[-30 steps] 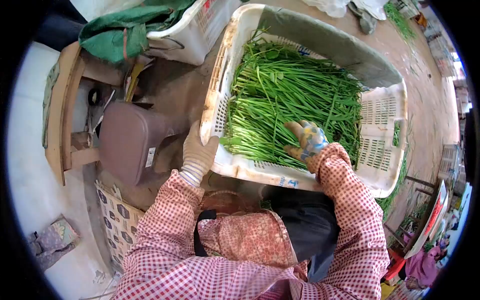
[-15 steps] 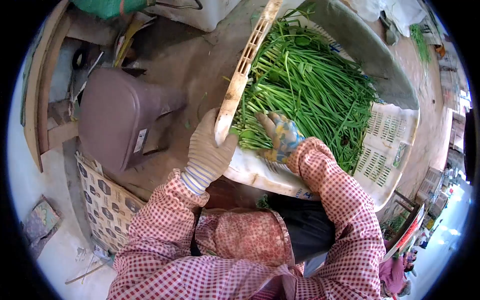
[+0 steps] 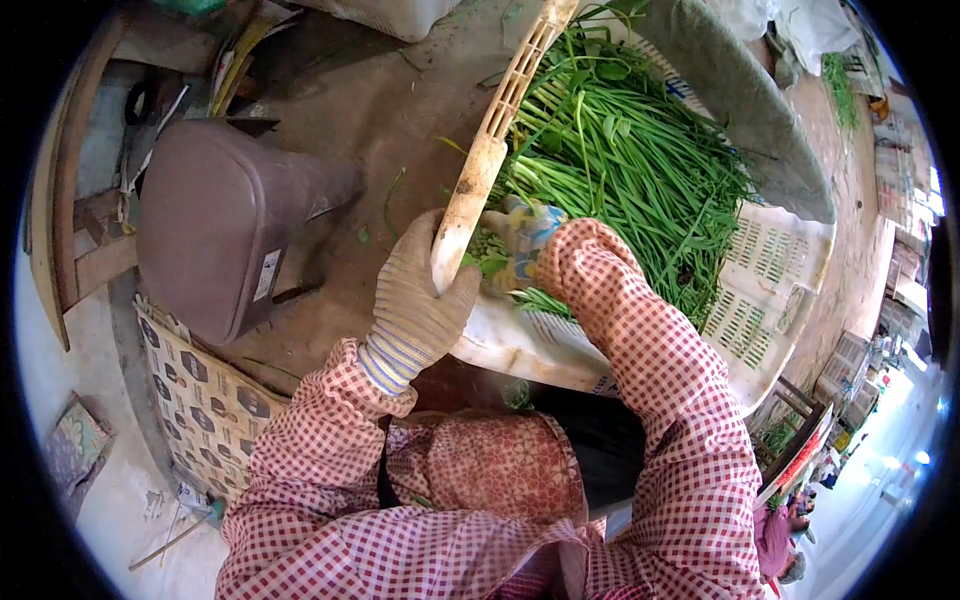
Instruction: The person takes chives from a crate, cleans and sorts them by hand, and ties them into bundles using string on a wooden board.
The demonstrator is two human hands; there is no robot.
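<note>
A white plastic crate [image 3: 765, 290] holds a heap of long, thin green stalks [image 3: 620, 150] that look like garlic chives, their pale cut ends towards the left wall. My left hand [image 3: 420, 295], in a striped knit glove, is closed around the crate's near left corner, with the dirty rim between thumb and fingers. Inside the crate, my right hand [image 3: 527, 240], in a blue and yellow patterned glove, lies on the pale stalk ends close to that wall. Its fingers are partly hidden, so I cannot make out whether they grip any stalks.
Left of the crate stands a brown plastic stool [image 3: 205, 230] on the dirty floor. A printed cardboard sheet [image 3: 200, 390] leans below it. Grey cloth [image 3: 750, 100] lines the crate's far right side. Farther right, a person [image 3: 775, 545] is near more crates.
My right hand has moved left and slightly up across the stalk ends, nearer the crate wall. My left hand still holds the corner. The view has shifted slightly.
</note>
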